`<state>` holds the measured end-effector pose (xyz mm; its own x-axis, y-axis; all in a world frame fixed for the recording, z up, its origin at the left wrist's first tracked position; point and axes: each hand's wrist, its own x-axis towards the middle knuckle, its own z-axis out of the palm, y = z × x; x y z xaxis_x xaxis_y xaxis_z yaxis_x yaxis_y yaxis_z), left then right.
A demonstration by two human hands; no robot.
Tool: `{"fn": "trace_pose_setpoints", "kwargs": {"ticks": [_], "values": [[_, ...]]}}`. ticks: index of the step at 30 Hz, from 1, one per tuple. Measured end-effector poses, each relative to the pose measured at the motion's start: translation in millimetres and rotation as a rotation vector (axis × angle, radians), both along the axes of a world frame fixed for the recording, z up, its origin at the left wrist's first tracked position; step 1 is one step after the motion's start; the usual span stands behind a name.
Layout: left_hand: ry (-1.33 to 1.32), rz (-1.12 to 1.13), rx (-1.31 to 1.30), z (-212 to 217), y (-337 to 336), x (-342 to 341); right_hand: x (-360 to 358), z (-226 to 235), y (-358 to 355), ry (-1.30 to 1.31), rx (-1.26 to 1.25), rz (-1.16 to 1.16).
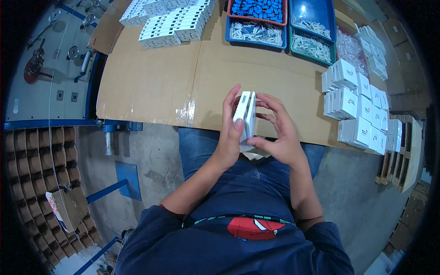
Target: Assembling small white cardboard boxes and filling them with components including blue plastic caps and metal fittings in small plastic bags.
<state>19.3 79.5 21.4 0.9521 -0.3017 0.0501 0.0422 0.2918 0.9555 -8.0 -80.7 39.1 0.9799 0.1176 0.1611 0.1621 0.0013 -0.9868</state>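
Note:
Above the table's near edge, in front of my body, I hold a slim white case [242, 109] on edge between both hands. It looks like two flat parts side by side with a dark gap between them, and a small dark slot shows near its top. My left hand [228, 137] is closed around the left side, thumb pressed on the narrow face. On the other side my right hand [285, 140] has its fingers curved round the right part and its thumb at the lower end. Whether the two parts are joined is unclear.
Cardboard covers the table [151, 87]. White boxy units [172, 32] stand in rows at the far left. Beyond my hands are a red tray [286, 13] of blue pieces and blue and green trays [316, 59] of pale small parts. Stacked white cases [346, 103] line the right edge.

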Motion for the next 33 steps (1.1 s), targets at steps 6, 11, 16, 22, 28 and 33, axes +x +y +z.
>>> {"fn": "trace_pose_setpoints", "kwargs": {"ticks": [6,11,16,22,28,33], "values": [[0.481,-0.051,-0.2,13,-1,5,1,6,-6,-0.098,-0.384,-0.012],[0.687,-0.148,-0.22,23,-2,1,4,-13,1,-0.204,-0.442,0.002],[0.746,-0.194,-0.246,21,-3,-6,6,-18,4,-0.272,-0.376,0.02],[0.712,-0.096,-0.303,16,-8,-12,7,-29,12,-0.366,-0.436,-0.056],[0.707,-0.082,-0.31,14,-8,-14,6,-28,13,-0.402,-0.448,-0.067],[0.706,-0.067,-0.32,18,-8,-15,6,-29,13,-0.414,-0.418,-0.076]]}}
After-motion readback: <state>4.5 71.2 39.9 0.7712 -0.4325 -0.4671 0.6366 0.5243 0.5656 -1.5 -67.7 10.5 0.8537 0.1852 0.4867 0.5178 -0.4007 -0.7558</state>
